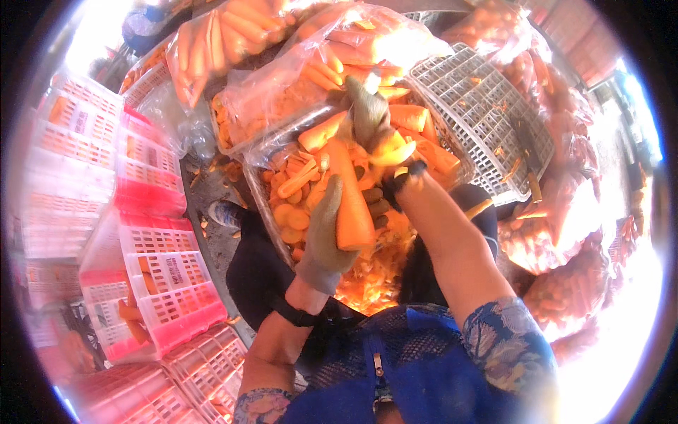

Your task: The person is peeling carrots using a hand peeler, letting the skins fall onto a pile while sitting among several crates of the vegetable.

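Observation:
My left hand, in a dirty pale work glove, is closed around the thick lower end of a large orange carrot. The carrot slants up and away from me. At its far end is my right hand, also gloved, with its fingers curled; whether it holds a tool is unclear. A curl of orange peel lies by the right wrist. Beneath both hands, a crate holds carrot slices and larger carrot pieces. Shredded orange peelings lie between my knees.
Pink and white plastic crates stand stacked at left. An upturned grey plastic crate with peel scraps sits at right. Clear bags of carrots lie at the far side, and more filled bags line the right. My knees flank the peelings.

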`<action>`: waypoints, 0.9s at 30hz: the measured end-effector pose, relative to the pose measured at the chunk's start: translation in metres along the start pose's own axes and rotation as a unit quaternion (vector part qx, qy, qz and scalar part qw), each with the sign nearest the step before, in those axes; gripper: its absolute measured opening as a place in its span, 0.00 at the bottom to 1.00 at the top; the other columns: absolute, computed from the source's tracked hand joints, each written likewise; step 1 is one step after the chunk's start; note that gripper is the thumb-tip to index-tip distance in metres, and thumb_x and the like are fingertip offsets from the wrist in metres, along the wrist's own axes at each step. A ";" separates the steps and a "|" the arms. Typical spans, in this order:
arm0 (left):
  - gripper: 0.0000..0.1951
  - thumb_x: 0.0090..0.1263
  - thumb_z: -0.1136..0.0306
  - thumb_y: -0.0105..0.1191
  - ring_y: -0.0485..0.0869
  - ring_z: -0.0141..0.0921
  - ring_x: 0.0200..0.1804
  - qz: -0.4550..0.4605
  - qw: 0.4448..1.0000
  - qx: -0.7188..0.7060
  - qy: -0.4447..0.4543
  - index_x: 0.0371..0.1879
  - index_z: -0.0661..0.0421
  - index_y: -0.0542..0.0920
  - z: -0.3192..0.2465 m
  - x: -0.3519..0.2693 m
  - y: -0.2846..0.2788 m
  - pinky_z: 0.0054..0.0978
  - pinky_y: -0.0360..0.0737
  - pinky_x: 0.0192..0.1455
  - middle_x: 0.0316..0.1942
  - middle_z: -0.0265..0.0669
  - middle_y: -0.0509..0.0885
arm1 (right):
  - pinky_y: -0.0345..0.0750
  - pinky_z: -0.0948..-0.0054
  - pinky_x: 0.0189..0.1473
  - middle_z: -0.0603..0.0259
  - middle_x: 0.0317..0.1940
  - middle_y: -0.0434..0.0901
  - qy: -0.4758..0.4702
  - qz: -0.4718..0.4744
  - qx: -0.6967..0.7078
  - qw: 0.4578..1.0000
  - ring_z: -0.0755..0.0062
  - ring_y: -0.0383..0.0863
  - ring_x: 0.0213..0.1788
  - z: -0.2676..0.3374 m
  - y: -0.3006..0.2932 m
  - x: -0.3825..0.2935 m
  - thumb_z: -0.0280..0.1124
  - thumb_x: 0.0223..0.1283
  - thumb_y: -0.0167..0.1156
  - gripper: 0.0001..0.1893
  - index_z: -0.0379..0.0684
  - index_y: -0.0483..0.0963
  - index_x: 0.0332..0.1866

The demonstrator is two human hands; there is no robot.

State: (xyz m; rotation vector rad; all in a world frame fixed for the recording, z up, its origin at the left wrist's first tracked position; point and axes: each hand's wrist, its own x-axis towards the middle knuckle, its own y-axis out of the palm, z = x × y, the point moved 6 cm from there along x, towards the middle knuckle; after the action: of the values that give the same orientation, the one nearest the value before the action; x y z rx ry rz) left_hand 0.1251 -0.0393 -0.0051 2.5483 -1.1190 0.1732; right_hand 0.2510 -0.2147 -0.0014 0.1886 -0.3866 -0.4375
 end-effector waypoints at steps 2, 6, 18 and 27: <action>0.25 0.78 0.68 0.49 0.81 0.35 0.58 -0.065 0.990 0.085 -0.091 0.71 0.59 0.61 0.018 -0.001 -0.014 0.33 0.84 0.56 0.59 0.42 0.78 | 0.79 0.70 0.38 0.48 0.40 0.84 0.178 -0.113 0.115 0.971 0.64 0.83 0.39 -0.023 -0.023 0.014 0.55 0.69 0.53 0.32 0.27 0.77 0.49; 0.25 0.80 0.57 0.48 0.81 0.39 0.59 -0.171 0.958 -0.209 -0.101 0.68 0.59 0.67 -0.015 0.006 -0.024 0.38 0.80 0.60 0.54 0.43 0.81 | 0.78 0.72 0.40 0.42 0.44 0.84 0.146 -0.005 0.099 0.984 0.62 0.84 0.45 0.026 -0.003 -0.030 0.52 0.72 0.52 0.25 0.33 0.75 0.39; 0.26 0.80 0.56 0.46 0.79 0.34 0.61 -0.075 0.944 -0.300 -0.116 0.70 0.58 0.64 0.013 0.000 -0.001 0.37 0.80 0.62 0.63 0.42 0.75 | 0.75 0.72 0.35 0.55 0.33 0.83 0.130 -0.059 0.044 0.989 0.71 0.79 0.33 -0.023 -0.004 -0.008 0.41 0.66 0.61 0.18 0.34 0.77 0.48; 0.26 0.80 0.48 0.44 0.81 0.40 0.58 -0.235 0.911 -0.315 -0.128 0.63 0.59 0.71 -0.009 0.009 -0.027 0.42 0.82 0.59 0.58 0.43 0.79 | 0.79 0.70 0.45 0.48 0.39 0.85 0.162 0.019 0.092 0.982 0.65 0.84 0.42 0.064 0.006 -0.077 0.46 0.74 0.51 0.21 0.33 0.74 0.39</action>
State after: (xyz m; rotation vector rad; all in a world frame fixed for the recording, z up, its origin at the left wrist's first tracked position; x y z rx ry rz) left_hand 0.1512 -0.0254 -0.0014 2.1805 -0.4780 -0.5681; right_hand 0.1630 -0.1809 0.0333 0.4260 -0.1096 -0.3250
